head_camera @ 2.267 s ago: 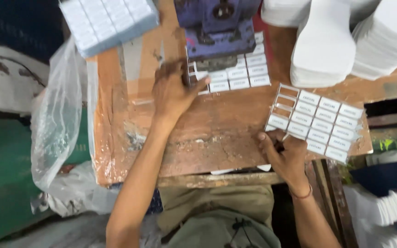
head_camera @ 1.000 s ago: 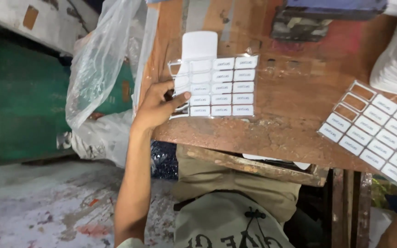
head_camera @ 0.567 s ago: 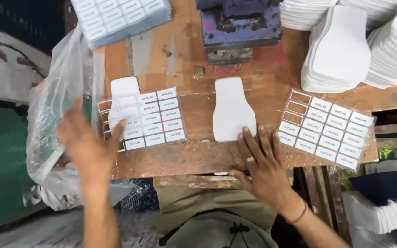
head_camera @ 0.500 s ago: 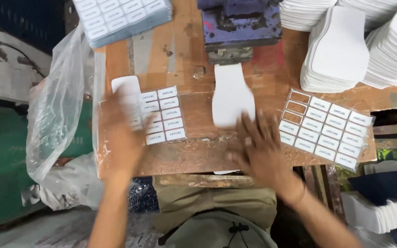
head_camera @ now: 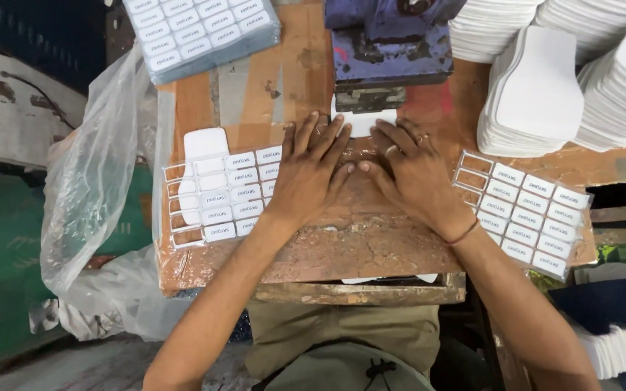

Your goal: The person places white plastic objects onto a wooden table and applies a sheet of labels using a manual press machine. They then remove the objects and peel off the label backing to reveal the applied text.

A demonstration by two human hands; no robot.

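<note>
Both my hands lie flat side by side on the brown wooden bench (head_camera: 342,246), fingers spread. My left hand (head_camera: 309,170) and my right hand (head_camera: 411,174) press on a white shaped piece (head_camera: 362,123) whose far end sits under the blue press machine (head_camera: 389,43). Most of that piece is hidden beneath my fingers. A clear label sheet (head_camera: 219,195) with small white labels lies to the left, with another white shaped piece (head_camera: 204,145) resting on its far corner. A second label sheet (head_camera: 527,213) lies to the right of my right hand.
Tall stacks of white shaped pieces (head_camera: 566,72) fill the back right. A stack of label sheets (head_camera: 201,32) sits at the back left. A clear plastic bag (head_camera: 96,195) hangs off the bench's left edge. More white pieces (head_camera: 617,347) lie low on the right.
My left hand came in from the left label sheet to the middle. Both hands slid the white piece away from me until its end went under the press.
</note>
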